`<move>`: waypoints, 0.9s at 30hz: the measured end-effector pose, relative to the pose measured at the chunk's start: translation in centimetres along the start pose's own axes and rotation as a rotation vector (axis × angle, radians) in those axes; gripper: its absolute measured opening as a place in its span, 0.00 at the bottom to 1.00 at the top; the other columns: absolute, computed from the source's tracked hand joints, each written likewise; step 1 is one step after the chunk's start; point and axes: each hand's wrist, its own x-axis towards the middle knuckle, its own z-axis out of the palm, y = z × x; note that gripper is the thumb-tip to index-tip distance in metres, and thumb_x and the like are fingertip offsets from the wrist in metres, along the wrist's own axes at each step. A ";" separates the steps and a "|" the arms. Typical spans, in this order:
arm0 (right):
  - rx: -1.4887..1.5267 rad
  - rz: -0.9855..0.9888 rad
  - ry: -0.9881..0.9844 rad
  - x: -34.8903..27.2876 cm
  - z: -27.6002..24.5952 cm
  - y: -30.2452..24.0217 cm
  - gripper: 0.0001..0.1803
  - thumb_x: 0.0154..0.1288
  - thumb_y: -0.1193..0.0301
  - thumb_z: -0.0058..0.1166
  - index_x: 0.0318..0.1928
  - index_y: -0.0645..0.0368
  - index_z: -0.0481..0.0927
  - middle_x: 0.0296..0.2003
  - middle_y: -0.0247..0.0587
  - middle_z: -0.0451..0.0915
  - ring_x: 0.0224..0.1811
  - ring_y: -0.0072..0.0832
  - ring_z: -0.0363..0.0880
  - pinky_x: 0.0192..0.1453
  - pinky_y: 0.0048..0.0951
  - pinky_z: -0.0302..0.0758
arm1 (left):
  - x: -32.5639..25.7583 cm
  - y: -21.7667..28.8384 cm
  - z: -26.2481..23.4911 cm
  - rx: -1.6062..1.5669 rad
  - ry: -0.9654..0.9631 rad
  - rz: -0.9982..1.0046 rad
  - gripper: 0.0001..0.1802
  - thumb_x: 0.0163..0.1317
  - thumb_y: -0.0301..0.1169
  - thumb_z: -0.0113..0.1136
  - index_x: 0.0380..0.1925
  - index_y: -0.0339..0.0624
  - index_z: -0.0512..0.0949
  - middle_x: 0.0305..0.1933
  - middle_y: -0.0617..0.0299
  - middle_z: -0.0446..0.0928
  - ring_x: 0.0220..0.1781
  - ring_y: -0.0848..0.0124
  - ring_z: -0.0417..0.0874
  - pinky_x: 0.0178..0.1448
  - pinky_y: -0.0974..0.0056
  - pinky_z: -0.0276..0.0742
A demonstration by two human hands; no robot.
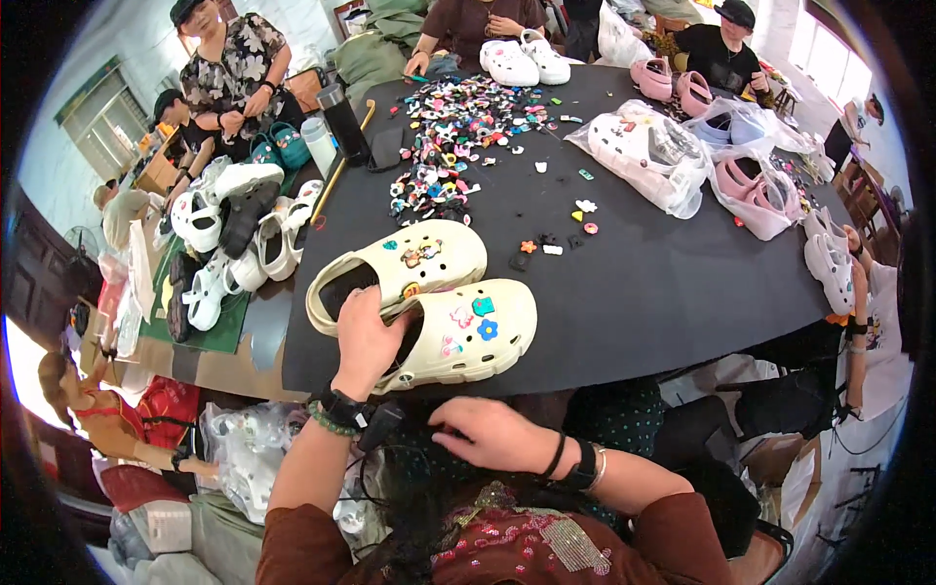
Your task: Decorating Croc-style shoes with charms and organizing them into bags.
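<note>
Two cream clogs [468, 336] lie side by side at the table's near left edge, toes pointing right. Colourful charms sit in their holes: a blue flower and a teal square on the near one, a brown figure on the far clog [419, 258]. My left hand [366, 331] is closed round the adjoining sides of the pair at the heel openings; its fingertips are partly hidden inside. My right hand [492, 434] hovers just off the table's near edge, fingers loosely bent and apart, with nothing visible in it.
A heap of loose charms [458, 127] covers the far middle of the black table [624, 302]. Bagged clogs [648, 156] lie right, white clogs [526, 60] far. More shoes [234, 229] pile up left, near a black bottle [343, 127]. Several people surround the tables.
</note>
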 end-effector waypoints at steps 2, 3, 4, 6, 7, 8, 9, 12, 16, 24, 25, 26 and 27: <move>-0.153 0.015 0.163 0.3 -1.8 -0.6 0.15 0.59 0.67 0.65 0.38 0.59 0.72 0.33 0.49 0.74 0.36 0.46 0.76 0.42 0.42 0.75 | -0.1 -0.2 0.2 0.033 0.020 0.016 0.15 0.47 0.26 0.70 0.36 0.37 0.79 0.36 0.51 0.80 0.41 0.49 0.77 0.47 0.50 0.73; -0.295 -0.039 0.278 0.5 -2.6 -0.6 0.19 0.52 0.67 0.71 0.37 0.59 0.73 0.33 0.44 0.74 0.36 0.44 0.76 0.40 0.40 0.74 | 0.0 -0.2 0.3 0.031 0.018 0.008 0.15 0.47 0.26 0.70 0.36 0.37 0.79 0.36 0.51 0.80 0.41 0.49 0.77 0.47 0.50 0.73; -0.372 -0.054 0.313 0.8 -3.8 -0.7 0.22 0.49 0.66 0.72 0.38 0.59 0.73 0.34 0.44 0.73 0.38 0.45 0.75 0.42 0.40 0.74 | 0.0 -0.2 0.3 0.026 0.033 0.026 0.15 0.47 0.26 0.70 0.36 0.37 0.79 0.36 0.51 0.80 0.41 0.49 0.77 0.47 0.50 0.73; -0.504 -0.060 0.349 1.6 -5.6 -0.9 0.26 0.45 0.65 0.74 0.39 0.60 0.72 0.37 0.46 0.72 0.41 0.46 0.73 0.46 0.42 0.72 | 0.1 -0.6 0.5 0.024 0.060 0.052 0.15 0.47 0.28 0.71 0.36 0.37 0.79 0.36 0.52 0.81 0.41 0.49 0.77 0.46 0.49 0.73; -0.559 -0.051 0.350 2.0 -6.2 -0.9 0.27 0.43 0.64 0.74 0.40 0.60 0.72 0.39 0.47 0.71 0.43 0.47 0.72 0.48 0.42 0.71 | 0.1 -0.7 0.4 0.024 0.060 0.045 0.15 0.47 0.28 0.71 0.36 0.37 0.79 0.36 0.52 0.81 0.41 0.49 0.77 0.46 0.49 0.73; -0.606 -0.038 0.313 2.4 -6.4 -0.9 0.28 0.42 0.63 0.73 0.41 0.61 0.71 0.40 0.46 0.71 0.45 0.45 0.71 0.50 0.42 0.70 | 0.0 -0.8 0.4 0.031 0.057 0.033 0.15 0.47 0.28 0.71 0.36 0.37 0.79 0.35 0.51 0.81 0.41 0.49 0.77 0.46 0.49 0.72; -0.608 -0.036 0.309 2.7 -6.4 -0.7 0.28 0.42 0.63 0.73 0.41 0.61 0.71 0.40 0.46 0.71 0.45 0.45 0.71 0.50 0.42 0.70 | 0.0 -0.7 0.6 0.033 0.054 0.025 0.15 0.47 0.29 0.71 0.35 0.37 0.79 0.35 0.51 0.81 0.41 0.49 0.77 0.46 0.49 0.72; -0.679 -0.057 0.259 4.1 -6.2 -0.5 0.27 0.44 0.62 0.71 0.41 0.60 0.72 0.41 0.44 0.71 0.47 0.41 0.71 0.53 0.40 0.68 | 0.2 -0.4 0.6 0.037 0.055 0.036 0.16 0.47 0.30 0.72 0.34 0.37 0.78 0.33 0.51 0.80 0.39 0.49 0.77 0.44 0.49 0.72; -0.730 -0.024 0.188 5.8 -6.4 -0.5 0.25 0.43 0.61 0.71 0.39 0.57 0.73 0.38 0.41 0.72 0.46 0.39 0.72 0.51 0.39 0.68 | -0.1 -0.5 0.7 0.055 0.081 0.062 0.16 0.47 0.31 0.72 0.34 0.37 0.77 0.31 0.51 0.78 0.39 0.50 0.77 0.43 0.49 0.71; -0.694 -0.045 0.122 6.9 -7.0 0.3 0.20 0.47 0.62 0.68 0.37 0.58 0.74 0.34 0.42 0.73 0.42 0.39 0.74 0.48 0.40 0.72 | -0.2 -0.6 0.8 0.065 0.093 0.075 0.17 0.46 0.30 0.71 0.34 0.37 0.76 0.33 0.52 0.78 0.39 0.50 0.77 0.45 0.50 0.71; -0.686 -0.054 0.135 6.8 -7.0 0.3 0.19 0.49 0.63 0.67 0.37 0.58 0.74 0.34 0.41 0.72 0.42 0.39 0.74 0.48 0.40 0.73 | -0.2 -0.6 0.8 0.064 0.095 0.071 0.17 0.46 0.30 0.71 0.34 0.37 0.76 0.33 0.52 0.78 0.39 0.50 0.77 0.45 0.50 0.71; -0.678 -0.063 0.147 6.7 -7.1 0.4 0.18 0.51 0.63 0.66 0.37 0.58 0.75 0.34 0.41 0.72 0.41 0.39 0.74 0.49 0.40 0.73 | -0.1 -0.6 0.8 0.064 0.081 0.064 0.17 0.46 0.30 0.71 0.34 0.37 0.76 0.33 0.52 0.78 0.40 0.50 0.77 0.45 0.50 0.70; -0.679 -0.064 0.144 6.6 -7.1 0.4 0.18 0.51 0.63 0.66 0.37 0.58 0.75 0.34 0.41 0.72 0.41 0.39 0.74 0.49 0.40 0.73 | -0.1 -0.6 0.8 0.063 0.065 0.057 0.17 0.46 0.30 0.71 0.34 0.37 0.76 0.33 0.52 0.78 0.40 0.50 0.77 0.46 0.50 0.70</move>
